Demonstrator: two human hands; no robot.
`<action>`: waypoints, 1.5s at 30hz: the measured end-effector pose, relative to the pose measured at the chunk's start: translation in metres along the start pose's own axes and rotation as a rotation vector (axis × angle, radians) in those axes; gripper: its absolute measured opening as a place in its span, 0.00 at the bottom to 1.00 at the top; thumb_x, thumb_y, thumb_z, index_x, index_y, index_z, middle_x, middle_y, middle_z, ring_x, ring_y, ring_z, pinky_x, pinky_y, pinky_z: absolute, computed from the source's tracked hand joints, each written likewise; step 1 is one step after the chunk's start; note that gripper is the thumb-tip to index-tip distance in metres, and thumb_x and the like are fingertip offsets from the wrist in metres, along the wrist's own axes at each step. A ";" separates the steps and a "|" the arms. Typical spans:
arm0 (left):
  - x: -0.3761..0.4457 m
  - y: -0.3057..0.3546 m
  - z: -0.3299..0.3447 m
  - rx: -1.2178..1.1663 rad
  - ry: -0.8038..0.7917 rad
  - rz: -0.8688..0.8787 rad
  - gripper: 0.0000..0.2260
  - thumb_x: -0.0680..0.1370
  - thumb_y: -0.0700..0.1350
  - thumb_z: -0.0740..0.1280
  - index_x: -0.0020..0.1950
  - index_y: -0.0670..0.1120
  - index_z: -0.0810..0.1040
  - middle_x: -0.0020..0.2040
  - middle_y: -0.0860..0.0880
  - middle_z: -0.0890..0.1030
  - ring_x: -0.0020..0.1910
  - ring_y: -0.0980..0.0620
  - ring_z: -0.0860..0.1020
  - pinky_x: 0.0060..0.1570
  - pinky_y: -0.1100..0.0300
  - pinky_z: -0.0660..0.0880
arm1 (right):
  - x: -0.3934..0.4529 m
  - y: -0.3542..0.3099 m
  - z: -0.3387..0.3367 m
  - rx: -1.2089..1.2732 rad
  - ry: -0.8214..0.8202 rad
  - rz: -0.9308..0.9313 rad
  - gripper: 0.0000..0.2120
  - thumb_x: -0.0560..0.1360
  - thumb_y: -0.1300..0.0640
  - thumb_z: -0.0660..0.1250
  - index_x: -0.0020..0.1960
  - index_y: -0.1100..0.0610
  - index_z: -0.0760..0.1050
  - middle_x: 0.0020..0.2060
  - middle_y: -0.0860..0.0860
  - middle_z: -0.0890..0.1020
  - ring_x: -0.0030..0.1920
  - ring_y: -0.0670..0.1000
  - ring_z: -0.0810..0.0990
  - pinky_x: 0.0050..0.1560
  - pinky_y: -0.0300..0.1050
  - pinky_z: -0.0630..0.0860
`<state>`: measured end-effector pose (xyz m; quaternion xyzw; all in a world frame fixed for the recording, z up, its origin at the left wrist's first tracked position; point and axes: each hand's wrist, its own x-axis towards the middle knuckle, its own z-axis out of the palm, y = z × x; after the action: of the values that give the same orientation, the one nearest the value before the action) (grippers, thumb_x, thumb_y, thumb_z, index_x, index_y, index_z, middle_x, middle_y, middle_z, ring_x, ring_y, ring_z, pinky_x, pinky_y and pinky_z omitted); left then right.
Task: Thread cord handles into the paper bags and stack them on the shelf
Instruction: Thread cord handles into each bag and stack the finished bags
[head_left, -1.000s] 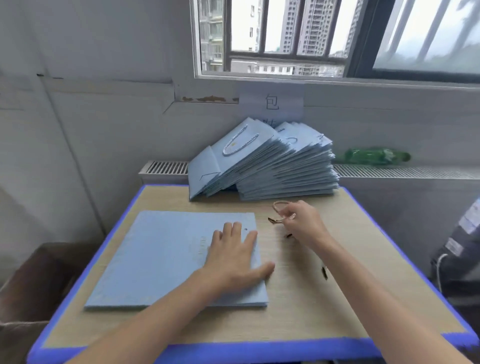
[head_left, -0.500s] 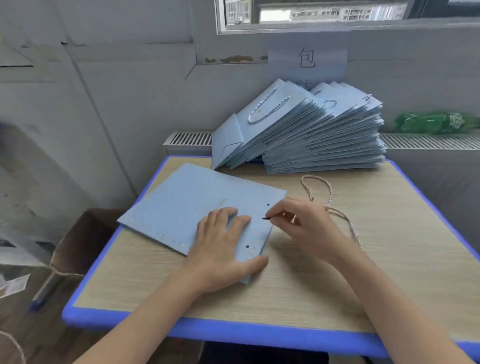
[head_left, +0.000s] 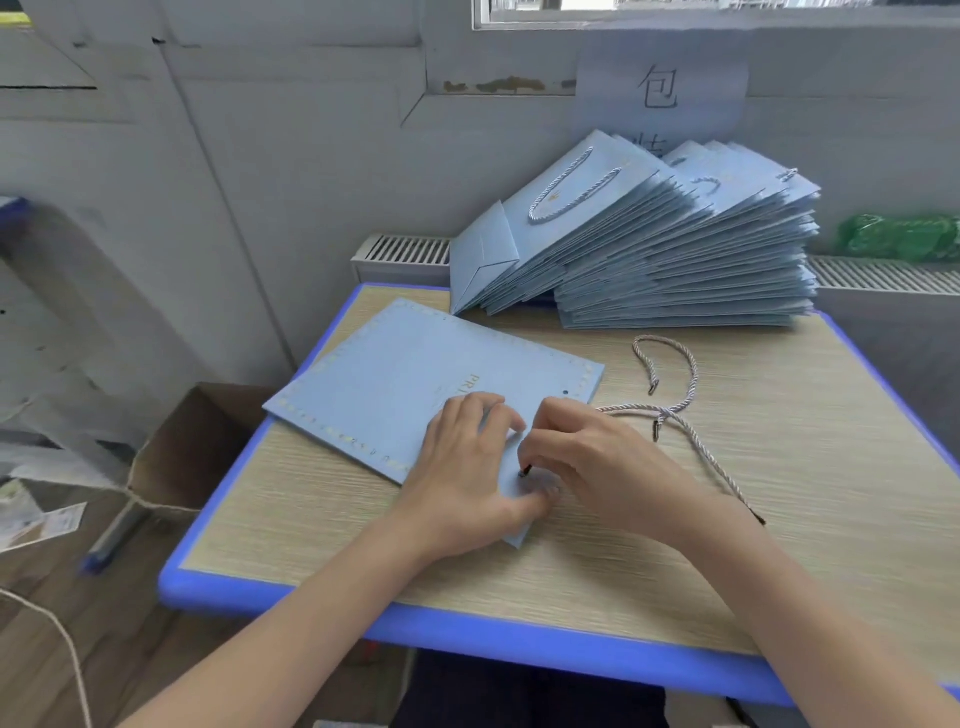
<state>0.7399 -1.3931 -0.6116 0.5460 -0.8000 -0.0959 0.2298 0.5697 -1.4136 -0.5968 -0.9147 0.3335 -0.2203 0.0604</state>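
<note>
Half a second ago the right hand (head_left: 597, 462) held the cord's dark tip just off the flat paper bag (head_left: 415, 384); now it pinches that tip down at the punched hole in the bag's near corner, so threading seems about to begin. The left hand (head_left: 467, 467) presses flat on the bag, fingers fairly straight, thumb at the corner. The bag lies askew on the table (head_left: 779, 519), long axis running from its near-right corner toward the far left, while the cord (head_left: 691, 436) trails right of the bag
</note>
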 end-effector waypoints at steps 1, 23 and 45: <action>0.000 0.000 0.000 -0.001 0.002 0.002 0.33 0.62 0.69 0.54 0.60 0.51 0.69 0.63 0.54 0.65 0.64 0.56 0.59 0.57 0.67 0.53 | 0.002 -0.001 -0.001 -0.013 -0.013 -0.019 0.02 0.69 0.63 0.65 0.38 0.58 0.76 0.37 0.51 0.72 0.34 0.50 0.68 0.32 0.43 0.68; -0.003 -0.002 -0.003 -0.235 0.086 -0.071 0.24 0.61 0.64 0.61 0.48 0.51 0.67 0.50 0.54 0.68 0.54 0.54 0.65 0.52 0.64 0.67 | 0.017 -0.008 -0.010 0.215 -0.146 0.097 0.04 0.70 0.66 0.69 0.39 0.60 0.81 0.39 0.50 0.79 0.35 0.41 0.73 0.39 0.28 0.65; -0.006 -0.001 -0.021 -0.353 0.132 -0.090 0.14 0.67 0.57 0.70 0.35 0.47 0.74 0.36 0.54 0.76 0.40 0.59 0.73 0.39 0.72 0.65 | -0.007 -0.007 -0.028 0.410 0.217 0.357 0.08 0.76 0.61 0.66 0.49 0.50 0.81 0.43 0.41 0.82 0.40 0.40 0.76 0.39 0.32 0.70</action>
<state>0.7527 -1.3860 -0.5949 0.5375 -0.7288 -0.2086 0.3694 0.5565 -1.4025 -0.5727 -0.7814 0.4420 -0.3654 0.2458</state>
